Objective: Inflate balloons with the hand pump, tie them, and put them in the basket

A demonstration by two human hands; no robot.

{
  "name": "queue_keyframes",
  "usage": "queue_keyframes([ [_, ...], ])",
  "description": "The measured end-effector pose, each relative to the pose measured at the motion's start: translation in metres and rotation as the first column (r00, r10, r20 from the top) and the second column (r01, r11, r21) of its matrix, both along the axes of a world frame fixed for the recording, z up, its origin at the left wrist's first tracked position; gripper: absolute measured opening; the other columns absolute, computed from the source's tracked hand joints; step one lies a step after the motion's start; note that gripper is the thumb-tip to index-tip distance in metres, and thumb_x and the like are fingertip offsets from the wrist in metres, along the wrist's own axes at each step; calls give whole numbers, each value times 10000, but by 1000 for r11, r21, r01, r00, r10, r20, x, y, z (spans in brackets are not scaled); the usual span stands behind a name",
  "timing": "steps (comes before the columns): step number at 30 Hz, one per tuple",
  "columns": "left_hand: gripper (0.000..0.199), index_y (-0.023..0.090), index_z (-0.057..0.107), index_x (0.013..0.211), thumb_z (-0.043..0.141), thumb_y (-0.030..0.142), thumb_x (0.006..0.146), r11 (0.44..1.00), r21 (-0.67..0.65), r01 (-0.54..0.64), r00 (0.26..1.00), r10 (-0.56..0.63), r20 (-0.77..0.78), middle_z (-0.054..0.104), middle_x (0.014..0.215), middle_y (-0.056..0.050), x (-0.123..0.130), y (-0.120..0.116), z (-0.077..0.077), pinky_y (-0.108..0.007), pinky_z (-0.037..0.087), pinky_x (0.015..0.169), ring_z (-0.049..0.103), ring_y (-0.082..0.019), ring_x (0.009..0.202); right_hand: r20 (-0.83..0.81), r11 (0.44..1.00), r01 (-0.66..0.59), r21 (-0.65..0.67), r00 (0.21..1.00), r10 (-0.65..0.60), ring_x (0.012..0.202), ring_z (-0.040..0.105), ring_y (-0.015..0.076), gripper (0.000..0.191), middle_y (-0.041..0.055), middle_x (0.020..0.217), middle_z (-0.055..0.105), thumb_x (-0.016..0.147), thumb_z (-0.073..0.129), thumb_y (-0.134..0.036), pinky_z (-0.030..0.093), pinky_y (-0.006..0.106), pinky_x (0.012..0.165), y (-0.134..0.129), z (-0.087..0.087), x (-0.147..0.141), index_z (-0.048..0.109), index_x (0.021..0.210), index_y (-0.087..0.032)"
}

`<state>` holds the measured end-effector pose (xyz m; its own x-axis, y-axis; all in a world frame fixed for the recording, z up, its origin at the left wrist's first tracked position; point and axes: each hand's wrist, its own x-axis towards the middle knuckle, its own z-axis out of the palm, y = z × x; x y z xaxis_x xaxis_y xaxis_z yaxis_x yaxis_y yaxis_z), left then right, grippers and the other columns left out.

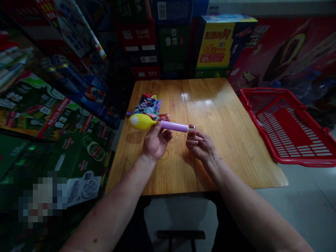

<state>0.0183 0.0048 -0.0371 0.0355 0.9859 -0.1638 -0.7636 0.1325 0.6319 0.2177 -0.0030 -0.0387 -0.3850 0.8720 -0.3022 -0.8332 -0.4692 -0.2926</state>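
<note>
A partly inflated yellow balloon (143,121) with a white patch sits on the nozzle end of a purple hand pump (174,126). My left hand (156,141) pinches the balloon's neck where it meets the pump. At the other end, my right hand (199,142) is closed on the pump's white handle, which is mostly hidden by the fingers. Behind the balloon lies a pile of colourful uninflated balloons (149,106) on the wooden table (217,147). Several thin yellowish rings (165,155) are scattered under and around my hands.
A red plastic basket (273,147) stands at the table's right side. Stacked drink cartons (173,45) line the far edge, with a yellow and blue box (216,43) among them. More green cartons (78,154) crowd the left. A dark stool (181,235) shows below the table.
</note>
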Motion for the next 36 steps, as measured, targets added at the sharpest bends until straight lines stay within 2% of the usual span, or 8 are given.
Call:
queue_keyframes([
  [6,225,221,709,1121,688,298,910,1000,-5,-20,999,20,30,728,1145,-37,9,-1,-6,-167,545,625,655,-53,662,-84,993,-11,-118,997,1,436,453,15,155,-39,727,671,976,494,-126,423,126,456,2,-1,-7,634,1024,-172],
  [12,247,214,696,1122,711,303,892,993,-16,-119,992,120,45,748,1074,-36,-11,12,1,-171,547,628,659,-59,656,-26,992,98,84,995,-96,420,432,14,144,-64,669,627,956,525,-129,389,129,434,10,4,14,644,996,-199],
  [14,227,221,700,1112,701,301,901,989,7,-146,989,146,31,745,1096,-37,-9,8,3,-171,542,635,667,-66,684,-15,991,101,91,995,-100,409,409,12,153,-69,657,615,954,525,-118,375,126,428,8,3,11,647,987,-204],
  [19,210,232,704,1114,679,291,914,999,17,-44,999,43,7,721,1182,-49,10,-10,1,-202,554,689,675,-89,737,-89,999,10,-34,996,-13,440,431,-1,121,-49,728,665,954,541,-115,412,100,466,-1,-5,-11,639,994,-175],
  [23,242,235,691,1155,662,304,925,1000,-16,-1,1000,1,20,710,1210,-65,11,-11,-4,-198,551,684,680,-86,731,-101,1000,0,9,995,1,459,448,-4,151,-58,775,690,942,566,-120,423,90,490,-1,-8,-12,629,1058,-193],
  [26,242,212,697,1141,667,311,922,999,-36,-13,1000,14,26,729,1148,-69,0,-2,-5,-178,538,645,673,-78,700,-87,999,7,44,996,-3,438,442,1,149,-59,750,682,945,552,-115,417,104,470,2,-5,-2,635,1036,-197],
  [30,211,201,703,1100,666,312,924,995,-5,-102,995,102,12,740,1103,-55,-13,8,-1,-162,522,620,657,-67,674,-128,994,80,71,989,-71,425,440,-16,147,-68,713,657,957,530,-95,393,84,459,5,1,11,635,1009,-184],
  [36,237,205,711,1101,704,323,896,998,-27,-48,998,49,40,737,1106,-62,5,-3,-11,-179,535,633,642,-72,675,-103,999,-16,28,994,19,393,389,-15,153,-59,705,657,968,512,-79,380,93,436,0,-4,-7,636,990,-164],
])
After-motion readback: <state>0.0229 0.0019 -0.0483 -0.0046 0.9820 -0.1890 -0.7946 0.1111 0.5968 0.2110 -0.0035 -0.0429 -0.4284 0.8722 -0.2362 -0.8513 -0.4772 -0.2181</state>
